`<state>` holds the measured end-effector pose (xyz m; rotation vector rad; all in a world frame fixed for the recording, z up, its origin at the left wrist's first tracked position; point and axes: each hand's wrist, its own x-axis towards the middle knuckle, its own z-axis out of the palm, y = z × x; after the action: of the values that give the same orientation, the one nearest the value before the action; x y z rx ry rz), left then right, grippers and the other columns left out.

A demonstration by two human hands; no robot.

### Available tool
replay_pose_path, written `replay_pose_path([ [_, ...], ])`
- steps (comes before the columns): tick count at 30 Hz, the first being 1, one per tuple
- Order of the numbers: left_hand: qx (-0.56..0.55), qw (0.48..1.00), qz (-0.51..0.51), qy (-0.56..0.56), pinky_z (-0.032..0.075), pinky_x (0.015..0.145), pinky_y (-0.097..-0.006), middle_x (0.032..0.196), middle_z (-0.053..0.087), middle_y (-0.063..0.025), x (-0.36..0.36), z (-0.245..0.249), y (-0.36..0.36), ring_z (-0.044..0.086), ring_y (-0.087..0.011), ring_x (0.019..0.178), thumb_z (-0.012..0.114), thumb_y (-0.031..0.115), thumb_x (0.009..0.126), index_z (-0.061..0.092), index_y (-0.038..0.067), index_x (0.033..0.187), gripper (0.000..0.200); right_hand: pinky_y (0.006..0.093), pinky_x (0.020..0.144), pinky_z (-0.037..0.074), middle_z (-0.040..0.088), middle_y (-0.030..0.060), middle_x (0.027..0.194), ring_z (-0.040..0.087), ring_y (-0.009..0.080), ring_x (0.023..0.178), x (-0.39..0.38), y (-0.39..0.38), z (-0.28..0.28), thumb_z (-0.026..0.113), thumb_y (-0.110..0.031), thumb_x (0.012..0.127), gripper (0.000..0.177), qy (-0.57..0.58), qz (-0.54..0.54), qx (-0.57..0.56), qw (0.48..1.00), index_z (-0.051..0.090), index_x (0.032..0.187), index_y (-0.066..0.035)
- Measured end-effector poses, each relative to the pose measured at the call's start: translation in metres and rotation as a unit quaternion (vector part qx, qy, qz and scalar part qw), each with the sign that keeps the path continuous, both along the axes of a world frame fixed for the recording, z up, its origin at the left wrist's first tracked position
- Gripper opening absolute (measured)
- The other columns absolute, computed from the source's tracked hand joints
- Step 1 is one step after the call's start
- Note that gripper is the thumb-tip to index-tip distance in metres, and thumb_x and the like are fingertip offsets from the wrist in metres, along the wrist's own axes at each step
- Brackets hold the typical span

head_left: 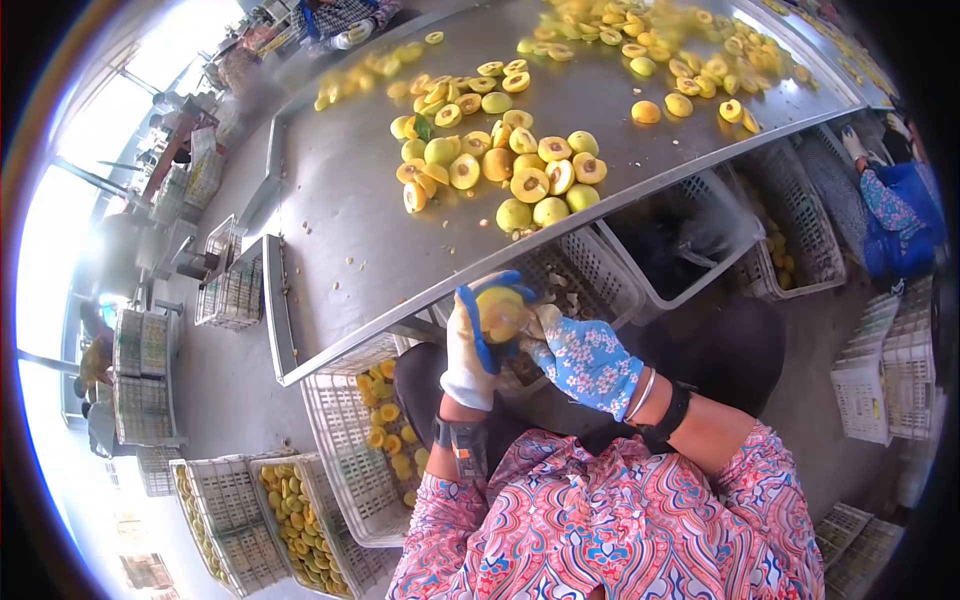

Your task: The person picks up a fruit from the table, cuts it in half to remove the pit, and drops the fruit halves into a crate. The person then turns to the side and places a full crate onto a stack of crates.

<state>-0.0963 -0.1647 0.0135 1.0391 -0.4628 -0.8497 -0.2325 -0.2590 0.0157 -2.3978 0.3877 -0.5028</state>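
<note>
Yellow fruit [500,312] in left hand [469,350], roundish, long axis unclear

A single rounded yellow fruit [502,312], its colour shading to orange lower down and its outline slightly blurred, sits cupped in the blue-and-white gloved left hand [472,345], its other side close beside the flower-patterned gloved right hand [585,362], whether whole or cut too unclear to tell.

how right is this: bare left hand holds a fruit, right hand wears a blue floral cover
Not bare: the head view shows the left hand in a white-and-blue glove, holding the fruit; the right hand wears the blue floral cover.
</note>
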Motion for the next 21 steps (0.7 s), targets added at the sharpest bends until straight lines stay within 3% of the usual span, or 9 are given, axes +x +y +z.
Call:
replay_pose_path([
  [2, -0.012, 1.000, 0.019, -0.010, 0.056, 0.081, -0.0313, 0.100, 0.066, -0.0155, 0.002, -0.003, 0.001, 0.066, -0.0226, 0.090, 0.047, 0.049, 0.099, 0.055, -0.005, 0.120, 0.059, 0.0480, 0.054, 0.049, 0.063, 0.0195, 0.071, 0.063, 0.0398, 0.064, 0.004, 0.001, 0.000, 0.060, -0.023, 0.090, 0.025, 0.015, 0.009, 0.008, 1.000, 0.049, 0.099, -0.002],
  [7, 0.019, 0.991, 0.097, -0.087, 0.055, 0.080, -0.0332, 0.100, 0.066, -0.0148, 0.004, -0.017, 0.000, 0.065, -0.0219, 0.091, 0.042, 0.048, 0.101, 0.056, -0.003, 0.119, 0.056, 0.0516, 0.056, 0.048, 0.063, 0.0252, 0.073, 0.063, 0.0431, 0.066, 0.013, 0.003, -0.008, 0.058, -0.019, 0.091, 0.028, 0.041, 0.069, 0.042, 0.996, 0.050, 0.107, 0.003],
  [9, 0.013, 0.990, 0.115, -0.080, 0.051, 0.083, -0.0279, 0.105, 0.065, -0.0091, 0.004, -0.018, -0.002, 0.062, -0.0145, 0.091, 0.045, 0.037, 0.103, 0.056, -0.001, 0.119, 0.043, 0.0544, 0.057, 0.046, 0.061, 0.0290, 0.073, 0.061, 0.0466, 0.068, 0.021, 0.005, -0.011, 0.057, -0.019, 0.091, 0.029, 0.022, 0.047, 0.186, 0.981, 0.049, 0.106, 0.004],
  [11, 0.016, 0.984, 0.153, -0.092, 0.049, 0.084, -0.0259, 0.107, 0.065, -0.0087, 0.001, -0.014, -0.004, 0.062, -0.0140, 0.093, 0.044, 0.031, 0.104, 0.056, -0.001, 0.119, 0.038, 0.0562, 0.059, 0.046, 0.061, 0.0302, 0.074, 0.060, 0.0486, 0.069, 0.026, 0.003, -0.009, 0.057, -0.019, 0.091, 0.031, 0.026, 0.054, 0.191, 0.980, 0.048, 0.107, 0.005],
  [12, 0.025, 0.974, 0.183, -0.129, 0.054, 0.082, -0.0311, 0.108, 0.064, -0.0114, 0.001, -0.014, -0.007, 0.063, -0.0191, 0.093, 0.042, 0.036, 0.104, 0.056, -0.001, 0.119, 0.042, 0.0544, 0.060, 0.047, 0.062, 0.0294, 0.076, 0.061, 0.0479, 0.072, 0.028, -0.001, -0.010, 0.057, -0.017, 0.092, 0.028, 0.038, 0.072, 0.175, 0.981, 0.048, 0.108, 0.004],
  [14, 0.067, 0.945, 0.215, -0.237, 0.052, 0.083, -0.0296, 0.110, 0.064, -0.0110, 0.002, -0.013, -0.007, 0.062, -0.0178, 0.094, 0.043, 0.033, 0.104, 0.055, -0.001, 0.121, 0.040, 0.0514, 0.061, 0.048, 0.064, 0.0269, 0.082, 0.063, 0.0455, 0.076, 0.034, -0.007, -0.024, 0.057, -0.016, 0.092, 0.027, 0.031, 0.117, 0.104, 0.987, 0.048, 0.109, 0.003],
  [17, 0.056, 0.919, 0.247, -0.302, 0.050, 0.086, -0.0289, 0.113, 0.062, -0.0108, 0.001, -0.009, -0.011, 0.061, -0.0163, 0.096, 0.045, 0.033, 0.103, 0.054, -0.001, 0.123, 0.041, 0.0466, 0.065, 0.050, 0.066, 0.0224, 0.093, 0.065, 0.0408, 0.082, 0.039, -0.010, 0.012, 0.056, -0.015, 0.094, 0.026, 0.060, 0.109, 0.375, 0.918, 0.049, 0.111, 0.003],
  [19, 0.026, 0.912, 0.263, -0.315, 0.048, 0.087, -0.0290, 0.116, 0.061, -0.0108, -0.003, -0.010, -0.012, 0.059, -0.0155, 0.098, 0.047, 0.034, 0.103, 0.053, -0.001, 0.125, 0.042, 0.0407, 0.069, 0.050, 0.065, 0.0174, 0.094, 0.066, 0.0332, 0.085, 0.041, -0.012, 0.017, 0.055, -0.015, 0.096, 0.022, 0.065, 0.102, 0.459, 0.880, 0.051, 0.111, 0.001],
  [21, 0.016, 0.945, 0.211, -0.250, 0.049, 0.089, -0.0307, 0.119, 0.060, -0.0123, 0.001, -0.012, -0.014, 0.060, -0.0175, 0.099, 0.046, 0.046, 0.100, 0.048, 0.000, 0.132, 0.055, 0.0320, 0.075, 0.049, 0.063, 0.0107, 0.091, 0.065, 0.0215, 0.086, 0.045, -0.016, -0.006, 0.052, -0.015, 0.099, 0.017, 0.041, 0.122, 0.336, 0.933, 0.053, 0.108, -0.001],
])
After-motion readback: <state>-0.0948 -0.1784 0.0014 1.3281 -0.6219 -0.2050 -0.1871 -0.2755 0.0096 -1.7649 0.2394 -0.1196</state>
